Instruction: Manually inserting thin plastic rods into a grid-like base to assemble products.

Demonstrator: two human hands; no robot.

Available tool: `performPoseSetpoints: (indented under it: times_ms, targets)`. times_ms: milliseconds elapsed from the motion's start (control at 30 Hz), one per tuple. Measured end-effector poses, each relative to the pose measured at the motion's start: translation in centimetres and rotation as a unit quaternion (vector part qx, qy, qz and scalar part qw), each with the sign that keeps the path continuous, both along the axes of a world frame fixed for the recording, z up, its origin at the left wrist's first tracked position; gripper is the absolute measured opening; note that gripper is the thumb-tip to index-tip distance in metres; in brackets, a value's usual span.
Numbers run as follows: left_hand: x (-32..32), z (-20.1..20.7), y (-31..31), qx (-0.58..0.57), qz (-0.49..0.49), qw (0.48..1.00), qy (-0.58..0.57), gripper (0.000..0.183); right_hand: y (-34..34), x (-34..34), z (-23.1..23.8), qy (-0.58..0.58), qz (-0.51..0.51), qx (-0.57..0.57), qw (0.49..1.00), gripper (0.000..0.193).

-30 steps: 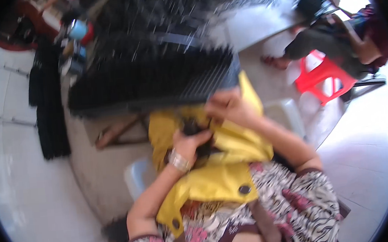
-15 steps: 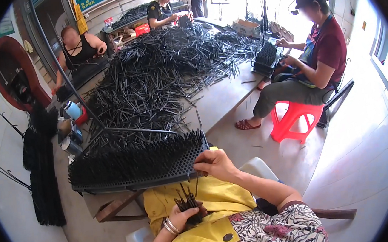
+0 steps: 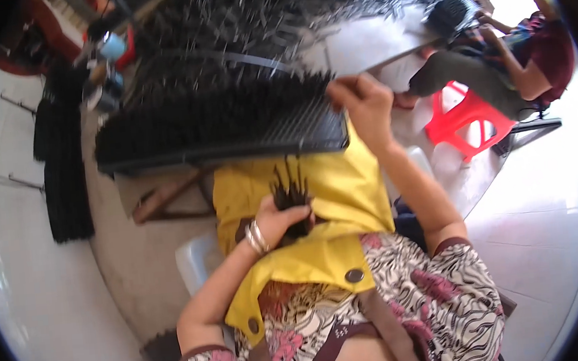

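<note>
My left hand (image 3: 280, 222), with two bangles at the wrist, is closed round a bundle of thin black sticks (image 3: 291, 192) that point up over my lap. My right hand (image 3: 368, 105) is raised at the right end of a long black perforated rack (image 3: 300, 145). Its fingers are pinched together by the rack's corner; whatever is between them is blurred and I cannot make it out. Black sticks (image 3: 201, 116) stand densely across most of the rack, while rows of holes show toward its right end.
A big heap of loose black sticks (image 3: 220, 21) covers the table (image 3: 352, 41) beyond the rack. At right a person (image 3: 546, 55) sits on a red stool (image 3: 469, 120) with a smaller black rack (image 3: 452, 15). Filled black racks (image 3: 67, 193) hang at the left wall.
My view has tipped downward, so the rack and table sit higher in the picture. My right hand has moved from the rack's front edge up to its right corner. The left hand still grips the bundle.
</note>
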State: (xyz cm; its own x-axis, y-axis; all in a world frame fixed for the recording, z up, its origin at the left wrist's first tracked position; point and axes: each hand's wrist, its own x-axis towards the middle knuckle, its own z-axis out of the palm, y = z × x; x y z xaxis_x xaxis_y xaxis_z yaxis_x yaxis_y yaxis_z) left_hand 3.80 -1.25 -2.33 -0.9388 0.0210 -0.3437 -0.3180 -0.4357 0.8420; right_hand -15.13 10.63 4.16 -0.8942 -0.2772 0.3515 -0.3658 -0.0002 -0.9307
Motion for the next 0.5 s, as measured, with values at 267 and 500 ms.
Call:
performPoseSetpoints:
  times_ms: [267,500]
  targets:
    - [0.3,0.2,-0.2,0.031,0.085,0.995,-0.043,0.014,-2.9,-0.5,-1.6,0.030,0.024,-0.041,0.998,0.009]
    - [1.0,0.5,0.1,0.057,0.113,0.991,-0.047,0.014,-3.9,0.0,-2.1,0.112,0.051,-0.038,0.992,0.008]
